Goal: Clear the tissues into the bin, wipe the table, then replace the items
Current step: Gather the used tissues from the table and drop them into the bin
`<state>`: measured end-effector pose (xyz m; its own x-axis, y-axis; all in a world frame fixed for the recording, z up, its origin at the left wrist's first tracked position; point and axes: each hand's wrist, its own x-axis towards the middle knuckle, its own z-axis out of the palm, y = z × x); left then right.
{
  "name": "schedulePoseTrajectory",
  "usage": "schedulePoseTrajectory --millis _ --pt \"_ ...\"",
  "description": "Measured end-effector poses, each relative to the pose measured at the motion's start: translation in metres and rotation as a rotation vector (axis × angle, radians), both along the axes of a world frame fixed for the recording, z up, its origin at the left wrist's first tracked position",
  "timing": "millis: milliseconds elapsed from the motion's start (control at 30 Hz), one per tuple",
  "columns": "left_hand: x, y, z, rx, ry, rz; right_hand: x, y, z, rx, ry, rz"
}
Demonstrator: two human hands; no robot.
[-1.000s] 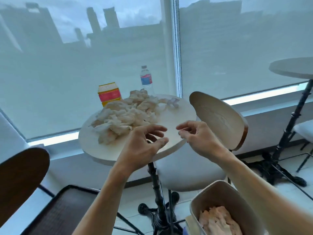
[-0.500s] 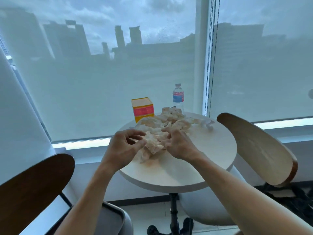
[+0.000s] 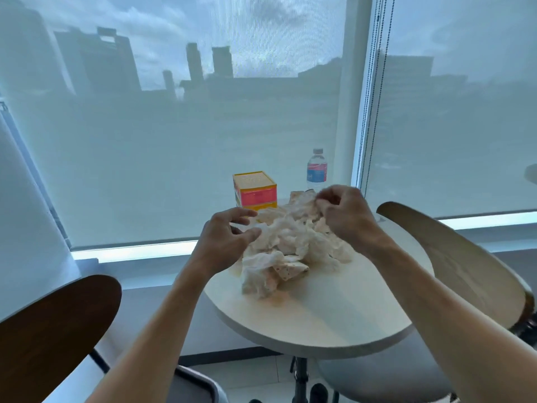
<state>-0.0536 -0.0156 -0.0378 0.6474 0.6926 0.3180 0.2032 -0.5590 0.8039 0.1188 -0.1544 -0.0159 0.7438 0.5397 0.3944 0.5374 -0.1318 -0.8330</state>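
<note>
A heap of crumpled white tissues (image 3: 290,245) lies on the far half of a small round white table (image 3: 325,321). My left hand (image 3: 223,237) rests against the heap's left side, fingers curled and touching the paper. My right hand (image 3: 345,216) sits on the heap's far right, fingertips pinching tissue. Behind the heap stand a yellow and pink box (image 3: 255,191) and a clear water bottle (image 3: 316,170) with a blue label. The bin is out of view.
A light wooden chair back (image 3: 453,257) stands right of the table, its grey seat (image 3: 386,376) below. A dark wooden chair back (image 3: 52,333) is at the lower left. Window blinds (image 3: 174,170) hang behind. Another table's edge (image 3: 531,173) shows far right.
The view swung away from the bin toward the table. Both hands reached forward into the tissue heap. The right hand has since moved to its far right side and the tissues are bunched closer together.
</note>
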Motion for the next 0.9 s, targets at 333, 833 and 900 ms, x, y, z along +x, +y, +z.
schedulePoseTrajectory --millis 333,833,900 --pt "0.018 -0.008 0.023 -0.549 -0.420 -0.375 -0.050 0.033 0.032 0.211 -0.020 0.123" --pt "-0.016 0.021 0.067 -0.398 -0.659 -0.313 -0.033 0.057 0.001 -0.158 -0.127 0.181" --pt "-0.021 0.023 0.071 -0.348 -0.653 -0.310 -0.033 0.059 -0.003 -0.244 -0.145 0.226"
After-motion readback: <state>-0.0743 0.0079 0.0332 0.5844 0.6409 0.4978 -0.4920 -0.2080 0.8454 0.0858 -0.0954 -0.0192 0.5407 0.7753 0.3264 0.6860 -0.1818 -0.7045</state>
